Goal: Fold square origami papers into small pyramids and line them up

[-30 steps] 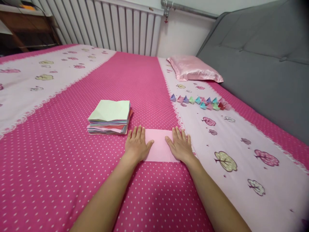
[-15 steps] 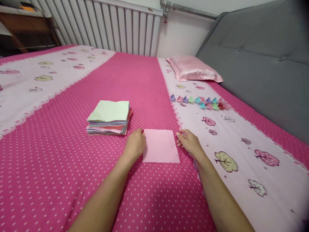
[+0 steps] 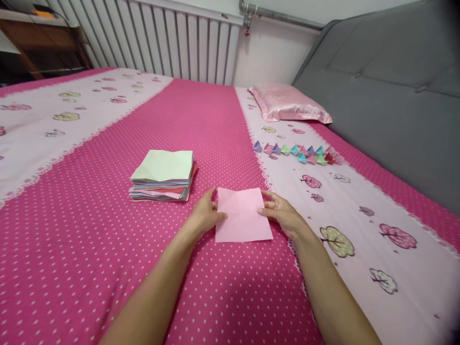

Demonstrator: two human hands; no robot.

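Head view: pink paper square [image 3: 242, 224], matte, creased near its middle, is held over a dotted cloth bedspread [image 3: 233, 292]; its left edge is pinched by the left hand [image 3: 204, 214], its right edge by the right hand [image 3: 286, 217]; a ragged-edged stack of coloured sheets [image 3: 163, 166] is set beyond, leftward; pointed folded-paper pieces [image 3: 294, 150] are lined up rightward, near a satiny pillow [image 3: 287, 104]
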